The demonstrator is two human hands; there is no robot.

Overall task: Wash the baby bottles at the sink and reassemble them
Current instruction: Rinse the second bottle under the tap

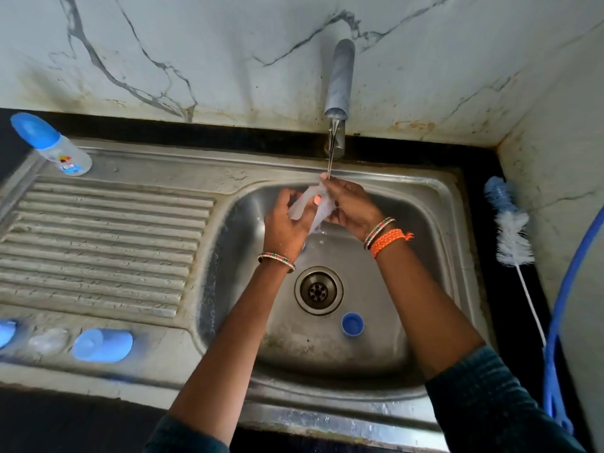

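Over the steel sink basin [425,273] both hands hold a clear bottle body [302,204] under the running tap [338,93]. My left hand [284,223] grips its lower part, thumb across it. My right hand [351,207] grips its upper end, right where the water stream lands. A small blue ring cap [352,324] lies on the basin floor near the drain [318,291]. An assembled bottle with a blue cap [52,145] stands at the back left corner of the drainboard.
On the sink's front left rim lie a blue dome cap [103,344], a clear teat [49,340] and another blue piece [6,331]. A white-and-blue bottle brush [511,230] lies on the black counter at right, beside a blue hose [562,305].
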